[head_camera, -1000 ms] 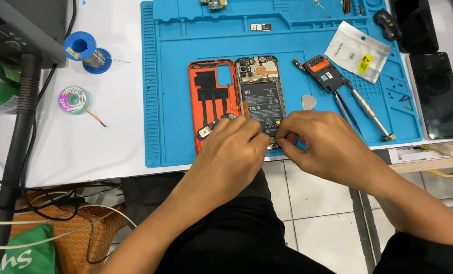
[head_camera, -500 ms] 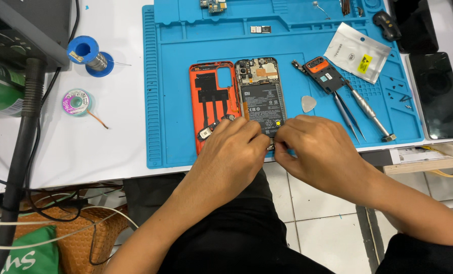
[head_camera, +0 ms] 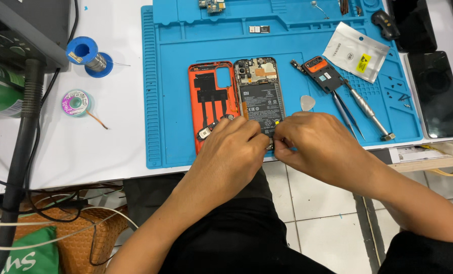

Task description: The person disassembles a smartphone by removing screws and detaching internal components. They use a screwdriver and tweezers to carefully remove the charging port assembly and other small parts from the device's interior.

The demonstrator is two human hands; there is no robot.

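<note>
Left hand: the left hand (head_camera: 231,149) sits curled over the bottom end of the opened phone (head_camera: 259,99), fingertips pinched down at its lower edge.
Right hand: the right hand (head_camera: 320,147) meets it from the other side, fingers closed tight at the same spot; what they pinch is hidden.
Phone: lies face down, battery and circuit board showing.
Back cover: the orange back cover (head_camera: 211,101) lies just beside the phone on its left, touching it.
Mat: a blue work mat (head_camera: 170,76) carries everything.
Tools: a screwdriver (head_camera: 366,109) and tweezers (head_camera: 345,114) rest right of the phone, a pale pick (head_camera: 307,103) between.
Table: a blue solder spool (head_camera: 87,55) stands off the mat.
</note>
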